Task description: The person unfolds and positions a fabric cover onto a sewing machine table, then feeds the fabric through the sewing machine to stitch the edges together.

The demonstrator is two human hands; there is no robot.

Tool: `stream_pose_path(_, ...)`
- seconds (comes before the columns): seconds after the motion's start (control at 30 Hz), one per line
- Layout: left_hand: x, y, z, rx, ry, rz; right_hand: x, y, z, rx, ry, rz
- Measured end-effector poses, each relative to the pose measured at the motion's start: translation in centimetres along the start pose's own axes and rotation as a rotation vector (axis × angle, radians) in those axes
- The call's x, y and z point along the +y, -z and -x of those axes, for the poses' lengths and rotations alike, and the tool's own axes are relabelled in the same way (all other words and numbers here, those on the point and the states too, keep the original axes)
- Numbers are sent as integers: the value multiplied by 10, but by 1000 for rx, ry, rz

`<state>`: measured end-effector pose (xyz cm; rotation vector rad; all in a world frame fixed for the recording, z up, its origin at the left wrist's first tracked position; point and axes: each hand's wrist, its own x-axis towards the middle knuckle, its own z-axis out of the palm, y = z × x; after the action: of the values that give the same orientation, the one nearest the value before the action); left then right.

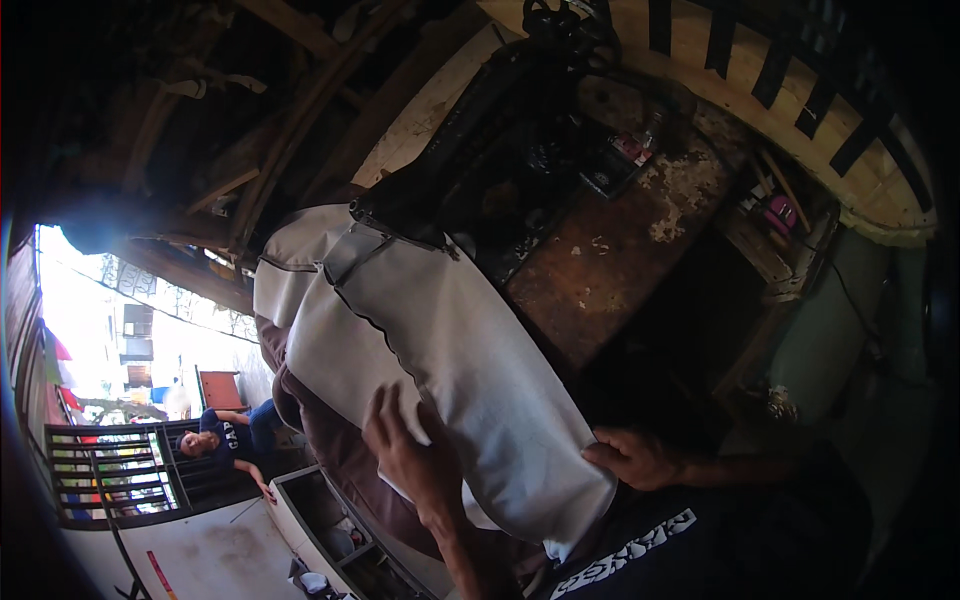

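A large pale grey-white sheet of material (480, 350) drapes over my lap from a black sewing machine (470, 165). A dark wavy seam or edge runs along it, and its far end lies beneath the machine's head. My left hand (415, 455) is over the sheet near this dark line, fingers spread and holding nothing. At the sheet's right edge my right hand (632, 458) pinches the material between thumb and fingers. Brown-maroon cloth (345, 455) shows below the sheet on the left.
The machine stands on a worn brown tabletop (600, 260) bearing a small dark box (610, 180). An open drawer (765, 250) with a pink object is at right. At lower left, another person (225, 440) is beside a white table (215, 550) and an open compartment (325, 515).
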<state>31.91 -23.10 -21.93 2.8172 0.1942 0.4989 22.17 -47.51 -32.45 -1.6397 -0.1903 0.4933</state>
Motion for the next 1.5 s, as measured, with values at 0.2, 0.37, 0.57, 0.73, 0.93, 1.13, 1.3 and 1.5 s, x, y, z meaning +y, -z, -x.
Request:
stream_pose_path(0.2, 23, -85, -44, -424, -585, 117, -5, -1, -1, 37, 37, -46)
stream_pose_path(0.37, 29, -93, -39, -487, -471, 102, -20, 9, 2, 69, 34, -21)
stream_pose_path(0.57, 34, -88, -37, -459, -447, 123, -21, 18, 7, 87, 56, -14)
stream_pose_path(0.73, 37, -89, -34, -480, -429, 171, -21, 24, 8, 77, 59, -26)
stream_pose_path(0.93, 35, -91, -33, -482, -438, 160, -7, 21, 9, 92, 41, -18)
stream_pose_path(1.13, 34, -95, -29, -470, -425, 162, 3, 22, 9, 96, 30, 5)
stream_pose_path(1.3, 29, -98, -28, -466, -426, 143, 9, 21, 8, 89, -16, -1)
stream_pose_path(1.5, 34, -91, -26, -584, -439, 110, 59, 12, -22, 263, -11, 209)
